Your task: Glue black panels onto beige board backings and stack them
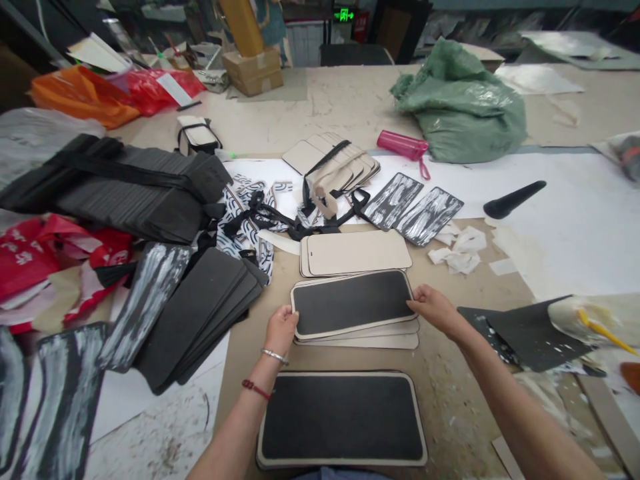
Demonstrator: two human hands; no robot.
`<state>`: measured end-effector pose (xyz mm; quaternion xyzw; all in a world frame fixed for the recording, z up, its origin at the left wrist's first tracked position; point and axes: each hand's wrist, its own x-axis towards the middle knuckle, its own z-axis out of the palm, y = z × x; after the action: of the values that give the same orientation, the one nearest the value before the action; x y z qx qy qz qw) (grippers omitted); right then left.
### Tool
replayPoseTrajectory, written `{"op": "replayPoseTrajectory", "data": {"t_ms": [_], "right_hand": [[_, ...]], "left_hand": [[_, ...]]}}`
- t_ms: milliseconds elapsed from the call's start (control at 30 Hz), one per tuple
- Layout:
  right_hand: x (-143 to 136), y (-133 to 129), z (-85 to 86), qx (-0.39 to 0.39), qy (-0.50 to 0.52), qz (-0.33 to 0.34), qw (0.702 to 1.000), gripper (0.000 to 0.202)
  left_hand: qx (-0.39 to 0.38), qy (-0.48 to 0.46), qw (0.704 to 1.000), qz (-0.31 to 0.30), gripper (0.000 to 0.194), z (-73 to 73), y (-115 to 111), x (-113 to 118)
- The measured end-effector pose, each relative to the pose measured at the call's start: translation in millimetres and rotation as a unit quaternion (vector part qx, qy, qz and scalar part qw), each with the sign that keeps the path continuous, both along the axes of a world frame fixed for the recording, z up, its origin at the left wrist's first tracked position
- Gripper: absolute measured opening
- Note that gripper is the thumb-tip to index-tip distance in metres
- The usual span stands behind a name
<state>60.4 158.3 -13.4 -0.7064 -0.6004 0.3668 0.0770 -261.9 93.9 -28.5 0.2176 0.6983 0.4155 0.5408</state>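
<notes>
Black panel [354, 303] with cream border: lies toward the near edge of the surface [345, 100], about midway between its left and right sides, over a skewed pile of cream panels [400, 340]. Whether it is clear of the pile or resting on it, I cannot tell.

Grip: my left hand [281, 328] pinches the left short end, fingers closed at the rim; my right hand [429, 303] pinches the opposite end, thumb and fingers together. Holding by both ends probably keeps the panel level and my fingers mostly off the dark face.

Layout: a second bordered panel [345, 420] lies nearest the near edge, dark face up, directly before me. Beyond the pile, toward the far edge, sits a cream stack [357, 253], seemingly within easy reach. Toward the left edge, dark sheets [195, 313] are fanned, perhaps so singles lift easily; behind them, a black strap [125, 170] crosses a thick bundle [145, 200], presumably to keep it together.
</notes>
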Motion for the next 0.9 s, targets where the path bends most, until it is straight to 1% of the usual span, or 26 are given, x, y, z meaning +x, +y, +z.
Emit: {"op": "replayPoseTrajectory", "data": {"t_ms": [100,200,300,433,500,567,733,800,833,900], "right_hand": [[4,-1,-0.8,-0.061,0.098,-0.03,0.993,0.016],[8,-3,-3.6,-0.069,0.123,-0.02,0.99,0.017],[8,-3,-2.1,-0.054,0.1,0.022,0.993,0.018],[6,-3,6.2,-0.023,0.073,0.078,0.994,0.018],[4,-3,10.0,-0.007,0.061,0.093,0.994,0.018],[4,-4,12.4,0.009,0.049,0.098,0.994,0.018],[5,-7,12.0,0.023,0.036,0.1,0.994,0.018],[6,-8,10.5,0.034,0.038,0.098,0.994,0.018],[6,-8,9.7,0.043,0.041,0.095,0.994,0.018],[6,-8,8.7,0.061,0.046,0.084,0.994,0.018]], "left_hand": [[0.0,-0.005,1.0,0.005,0.015,1.2,1,-1],[-0.003,-0.024,1.0,0.001,0.021,6.3,3,-1],[-0.007,-0.059,0.998,-0.008,0.028,16.2,4,-1],[0.005,-0.103,0.995,-0.013,0.033,28.7,5,0],[0.018,-0.11,0.994,-0.012,0.035,33.2,4,2],[0.042,-0.106,0.993,-0.022,0.037,38.4,3,3],[0.124,-0.082,0.984,-0.098,0.036,60.1,2,5],[0.137,-0.069,0.983,-0.097,0.034,66.1,3,5],[0.137,-0.065,0.984,-0.089,0.033,66.5,4,5],[0.125,-0.061,0.988,-0.07,0.032,61.4,5,3]]}}
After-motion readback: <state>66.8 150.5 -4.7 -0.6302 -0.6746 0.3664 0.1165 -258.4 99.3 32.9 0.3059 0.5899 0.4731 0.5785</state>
